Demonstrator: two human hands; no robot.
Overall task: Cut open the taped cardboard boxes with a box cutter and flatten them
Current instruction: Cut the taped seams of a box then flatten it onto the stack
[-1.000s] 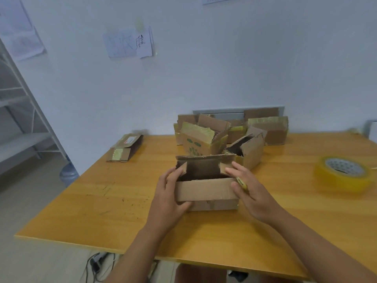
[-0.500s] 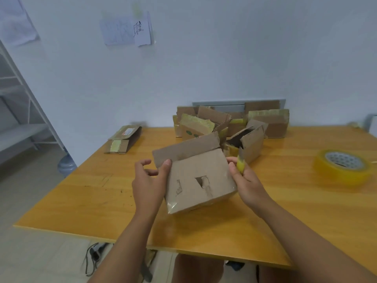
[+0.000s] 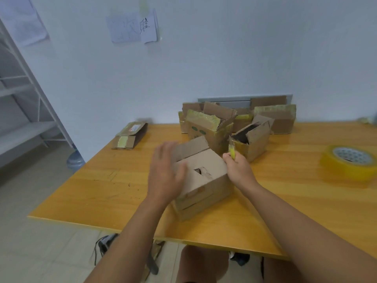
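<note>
— Where was the box (image 3: 206, 170)?
— On the table near the front edge, brown, tilted, a torn hole in its top face, one flap raised behind

— The cutter (image 3: 232, 152)?
— Yellow, upright at the box's right corner

— The other boxes (image 3: 216, 123)?
— Clustered by the wall, yellow-taped, several open; a flattened one (image 3: 130, 135) lay apart at left
</note>
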